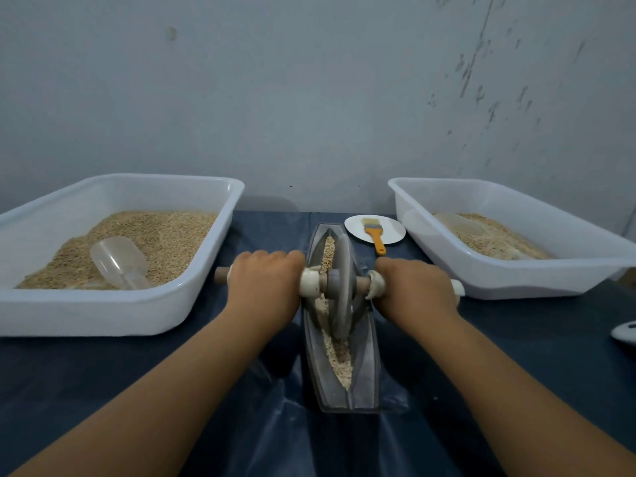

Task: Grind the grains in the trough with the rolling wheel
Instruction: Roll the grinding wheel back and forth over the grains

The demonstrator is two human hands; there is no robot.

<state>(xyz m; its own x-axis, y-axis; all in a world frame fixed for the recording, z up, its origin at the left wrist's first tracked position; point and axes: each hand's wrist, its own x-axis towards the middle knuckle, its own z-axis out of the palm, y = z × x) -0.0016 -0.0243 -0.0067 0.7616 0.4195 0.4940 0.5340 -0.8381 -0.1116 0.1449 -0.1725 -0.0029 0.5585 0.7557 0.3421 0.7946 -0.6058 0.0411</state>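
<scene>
Both hands grip the axle (pixel 321 282) of the wheel (pixel 342 287), one on each side. Left hand (pixel 263 282) is wrapped tight round the left handle, wooden tip poking out past the knuckles; right hand (pixel 414 287) is curled round the right handle, white end cap showing beyond it. The wheel stands upright between the two fists, seated in the trough (pixel 340 318) about midway along. Grains (pixel 339 356) lie in the groove ahead of and behind the wheel (near end looks paler, more broken). The trough sits on the dark blue table cover (pixel 103 373), running lengthwise away from the person. Left tub (pixel 113 318) holds grain and a clear scoop (pixel 118 261); right tub (pixel 516 270) holds grain too. A brush (pixel 375 234) rests on a plate (pixel 394 230) just behind the trough.
</scene>
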